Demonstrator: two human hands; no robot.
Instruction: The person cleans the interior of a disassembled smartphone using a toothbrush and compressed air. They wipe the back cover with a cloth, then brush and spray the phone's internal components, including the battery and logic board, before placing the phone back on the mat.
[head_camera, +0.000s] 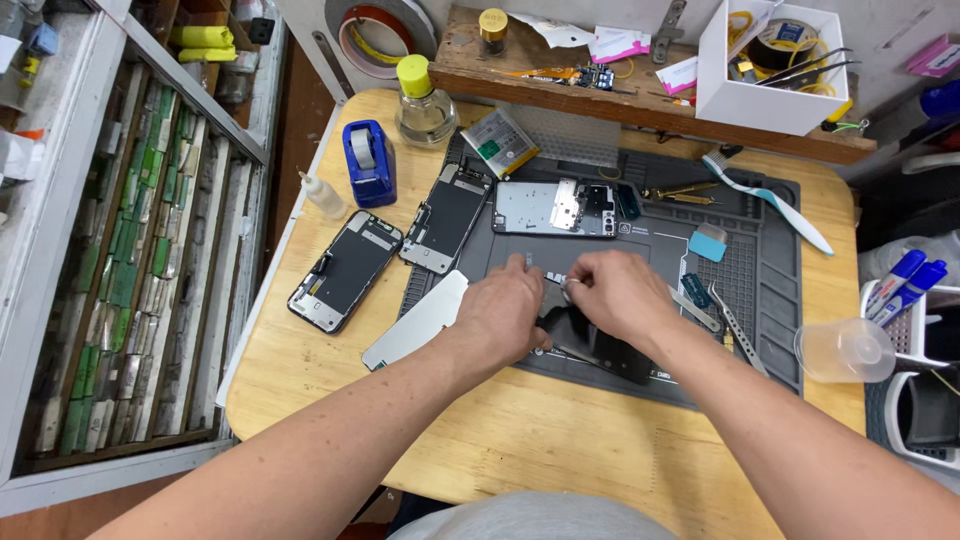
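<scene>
The fingers of the left hand (505, 310) and right hand (618, 297) are pinched together on a dark phone part (590, 340), which lies on the grey work mat (760, 260). Opened phone housings (345, 270) lie just left on the wooden desk (540, 430).

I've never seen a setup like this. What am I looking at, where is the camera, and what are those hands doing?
The one picture comes from a camera worn on a person's head, looking down at a wooden table. No machine here: the left hand and right hand are the person's own, meeting over a dark phone part on a grey work mat. What the fingers pinch is too small to tell. Around them lie an opened phone body, a silver frame, a silver plate, a blue tape dispenser, a yellow-capped bottle, tweezers and a white box of tools.
</scene>
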